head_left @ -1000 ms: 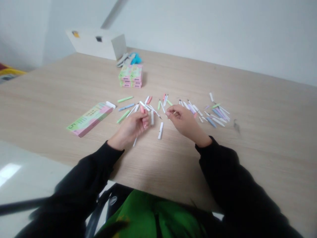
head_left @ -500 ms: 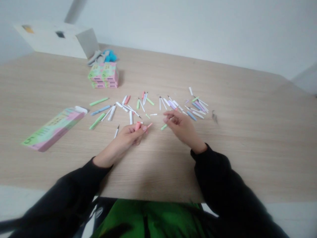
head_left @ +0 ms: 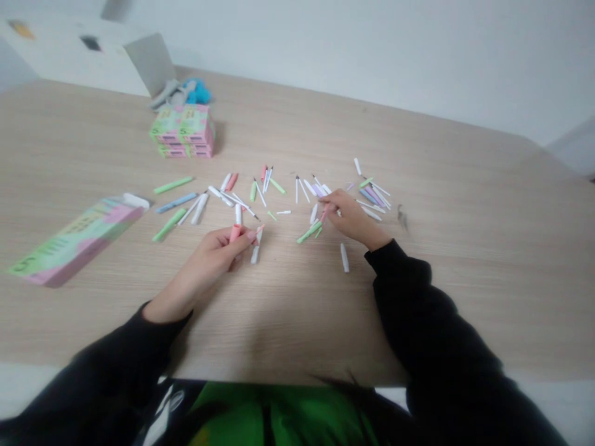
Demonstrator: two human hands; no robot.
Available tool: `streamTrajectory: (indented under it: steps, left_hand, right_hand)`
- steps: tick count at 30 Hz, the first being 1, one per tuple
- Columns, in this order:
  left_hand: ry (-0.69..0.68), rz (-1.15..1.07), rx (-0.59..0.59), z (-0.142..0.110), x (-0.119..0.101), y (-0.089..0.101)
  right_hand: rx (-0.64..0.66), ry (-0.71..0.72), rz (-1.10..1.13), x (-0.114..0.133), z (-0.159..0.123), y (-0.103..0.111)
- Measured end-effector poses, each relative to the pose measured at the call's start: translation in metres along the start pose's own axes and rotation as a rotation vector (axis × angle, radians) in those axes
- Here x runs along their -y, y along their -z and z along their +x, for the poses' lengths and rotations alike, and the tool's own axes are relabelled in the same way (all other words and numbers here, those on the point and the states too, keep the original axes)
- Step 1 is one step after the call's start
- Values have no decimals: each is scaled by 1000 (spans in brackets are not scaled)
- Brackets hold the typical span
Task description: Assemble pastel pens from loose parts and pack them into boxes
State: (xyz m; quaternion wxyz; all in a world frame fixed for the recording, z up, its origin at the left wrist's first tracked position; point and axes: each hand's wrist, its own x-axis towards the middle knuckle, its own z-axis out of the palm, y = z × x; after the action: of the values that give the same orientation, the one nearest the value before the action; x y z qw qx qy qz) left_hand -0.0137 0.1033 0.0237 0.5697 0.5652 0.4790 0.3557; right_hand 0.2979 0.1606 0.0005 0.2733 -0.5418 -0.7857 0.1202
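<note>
My left hand [head_left: 220,251] is closed around a short pink pen barrel [head_left: 236,233], and a thin pink piece [head_left: 259,229] pokes out past its thumb. Just beyond those fingertips a white pen piece [head_left: 255,254] lies on the table. To the right, my right hand [head_left: 351,217] pinches a pink pen piece [head_left: 324,214] low over the table. Green pen parts [head_left: 309,232] lie by its fingertips, beside a white cap [head_left: 314,214]. Below that wrist lies another white piece [head_left: 344,257]. Slim white refills with dark tips [head_left: 246,205] are scattered between the hands.
An opened long pen box [head_left: 83,238] lies at left on the wooden table [head_left: 288,322]. Small boxes [head_left: 182,130] are stacked behind, with a blue and grey bundle [head_left: 198,91] and a white carton [head_left: 93,59]. More pen parts [head_left: 372,195] lie at right.
My left hand has shifted left and slightly down in view with the pink barrel. My right hand has moved slightly right and now pinches a pink piece. The view has shifted a little.
</note>
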Motion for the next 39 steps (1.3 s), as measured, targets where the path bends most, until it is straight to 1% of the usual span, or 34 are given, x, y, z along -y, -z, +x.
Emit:
streamTrajectory:
  steps: [2, 4, 6, 12, 16, 22, 28, 32, 36, 39]
  left_hand:
    - [0, 16, 9, -1, -1, 0]
    - [6, 42, 4, -2, -2, -1]
    - [-1, 70, -4, -3, -3, -2]
    - [-24, 95, 33, -7, -8, -3]
    - [-47, 102, 59, -8, -8, -3]
    - [-52, 103, 33, -6, -7, -2]
    - [-65, 105, 43, -6, -5, -2]
    - [-81, 111, 20, -6, -8, -2]
    - [-81, 109, 3, -7, -13, -3]
    - [-78, 109, 6, -8, -14, -3]
  right_hand:
    - [47, 22, -37, 3, 11, -4]
    - [91, -22, -110, 6, 19, -7]
    - [108, -77, -166, 8, 22, -10]
    - [84, -197, -152, 10, 12, -10]
    - [80, -216, -143, 15, 9, -10]
    - [79, -295, -231, 22, 15, -7]
    - [149, -358, -291, 21, 22, -12]
    - [153, -398, -328, 20, 26, -15]
    - [138, -411, -344, 13, 30, -10]
    - [141, -388, -341, 6, 34, -6]
